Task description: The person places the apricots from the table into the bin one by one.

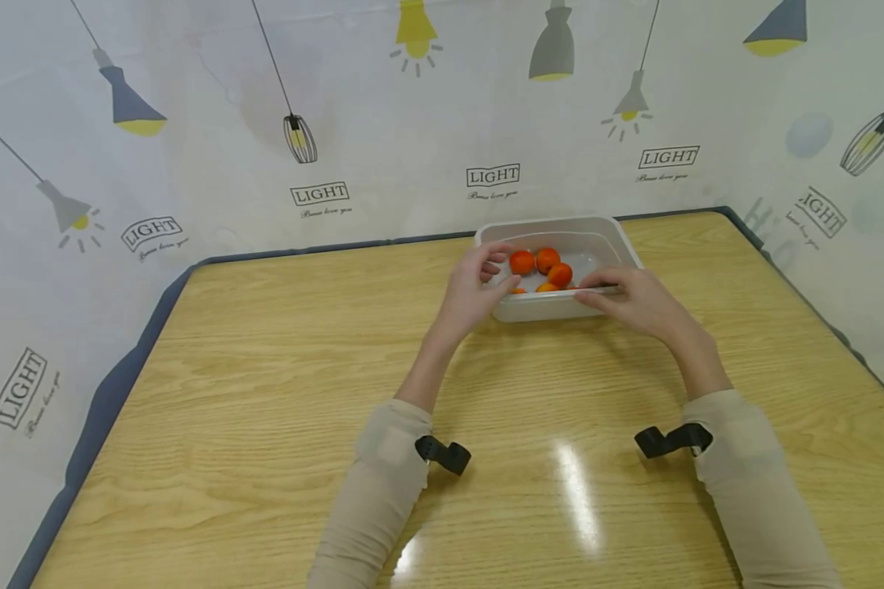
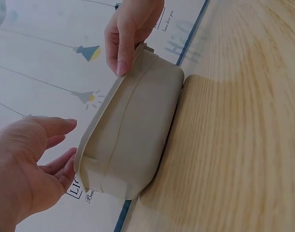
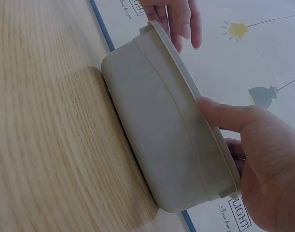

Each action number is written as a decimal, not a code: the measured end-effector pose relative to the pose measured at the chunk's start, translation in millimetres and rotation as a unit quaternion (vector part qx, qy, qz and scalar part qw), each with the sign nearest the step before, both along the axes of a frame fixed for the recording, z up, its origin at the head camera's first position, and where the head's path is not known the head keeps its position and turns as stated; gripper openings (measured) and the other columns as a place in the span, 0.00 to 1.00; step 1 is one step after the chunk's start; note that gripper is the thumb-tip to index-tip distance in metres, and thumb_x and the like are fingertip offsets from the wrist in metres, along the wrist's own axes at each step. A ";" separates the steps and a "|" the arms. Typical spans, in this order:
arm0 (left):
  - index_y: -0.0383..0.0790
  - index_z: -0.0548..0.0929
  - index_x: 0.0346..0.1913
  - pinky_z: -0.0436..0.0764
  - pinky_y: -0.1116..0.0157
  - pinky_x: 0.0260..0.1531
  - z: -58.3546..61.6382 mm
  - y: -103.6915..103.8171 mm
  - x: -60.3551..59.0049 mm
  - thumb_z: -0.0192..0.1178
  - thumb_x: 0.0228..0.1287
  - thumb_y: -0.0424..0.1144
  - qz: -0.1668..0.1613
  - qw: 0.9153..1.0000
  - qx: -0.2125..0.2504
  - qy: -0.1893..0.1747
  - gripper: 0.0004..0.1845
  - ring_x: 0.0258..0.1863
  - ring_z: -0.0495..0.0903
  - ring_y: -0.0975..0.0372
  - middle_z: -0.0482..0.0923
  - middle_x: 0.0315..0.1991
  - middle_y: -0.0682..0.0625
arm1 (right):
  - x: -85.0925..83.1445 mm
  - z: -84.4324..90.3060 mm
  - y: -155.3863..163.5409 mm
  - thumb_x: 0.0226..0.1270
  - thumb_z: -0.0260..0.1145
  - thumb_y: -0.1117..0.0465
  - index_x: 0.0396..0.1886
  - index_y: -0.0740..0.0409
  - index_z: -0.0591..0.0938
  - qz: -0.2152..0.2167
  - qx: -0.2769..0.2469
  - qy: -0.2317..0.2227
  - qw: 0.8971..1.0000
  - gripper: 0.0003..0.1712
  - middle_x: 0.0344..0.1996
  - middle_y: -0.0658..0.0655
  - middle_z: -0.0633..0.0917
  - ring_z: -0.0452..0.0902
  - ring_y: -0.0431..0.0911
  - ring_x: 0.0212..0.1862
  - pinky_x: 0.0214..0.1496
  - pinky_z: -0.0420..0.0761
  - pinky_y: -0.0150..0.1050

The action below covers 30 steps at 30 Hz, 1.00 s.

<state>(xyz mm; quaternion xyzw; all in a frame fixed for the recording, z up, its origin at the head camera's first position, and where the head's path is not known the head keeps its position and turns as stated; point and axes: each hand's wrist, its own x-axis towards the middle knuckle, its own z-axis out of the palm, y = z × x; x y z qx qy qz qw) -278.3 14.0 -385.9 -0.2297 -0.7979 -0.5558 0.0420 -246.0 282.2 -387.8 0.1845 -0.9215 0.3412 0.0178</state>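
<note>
Both hands are at a translucent plastic tub [image 1: 560, 307] standing on the wooden table [image 1: 265, 393], towards its far side near the lamp-print backdrop [image 1: 191, 123]; inside it lie several small orange fruits [image 1: 547, 260], loose, clustered just past the fingertips of both hands.

Left hand [image 1: 475, 286]: fingers relaxed and spread, at the tub's near-left corner; in the left wrist view the palm [image 2: 26, 164] stands just beside the end wall, fingertips close to the rim; touching or a hair apart, cannot tell; not clamped on anything.

Right hand [image 1: 637, 298]: thumb lies along the outer side of the near rim, fingers hook over the rim to the inside, so it pinches the rim; right wrist view shows the thumb [image 3: 224, 116] pressed on the lip [image 3: 186, 92].

Risks, as judgement:
- grip is one-sided; a lift from the right-hand rim alone would tilt the tub towards the left hand; fruits roll to the low corner, maybe over the edge;
- thin rim may flex under the pinch; slip possible;
- left-hand fingers sit near the fruits; a sideways nudge could knock one or shove the tub away from the right hand;
- glossy tabletop; tub likely slides easily if pushed rather than held.
</note>
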 end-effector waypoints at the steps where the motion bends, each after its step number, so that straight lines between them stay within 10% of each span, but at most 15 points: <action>1: 0.33 0.78 0.61 0.78 0.53 0.56 -0.1 0.3 0.1 0.67 0.65 0.30 0.000 1.000 0.002 0.000 0.22 0.52 0.77 0.47 0.78 0.53 0.40 | -0.2 0.1 0.1 0.73 0.66 0.50 0.50 0.60 0.85 0.001 0.000 -0.001 1.000 0.19 0.49 0.61 0.86 0.77 0.56 0.54 0.60 0.73 0.57; 30: 0.32 0.76 0.63 0.77 0.62 0.55 5.5 -13.7 9.0 0.63 0.71 0.34 -0.008 1.000 -0.008 0.012 0.20 0.54 0.77 0.46 0.77 0.55 0.40 | 0.6 -5.4 -4.4 0.75 0.64 0.51 0.57 0.62 0.82 -0.022 -0.027 0.014 0.999 0.22 0.52 0.61 0.84 0.75 0.56 0.57 0.65 0.70 0.59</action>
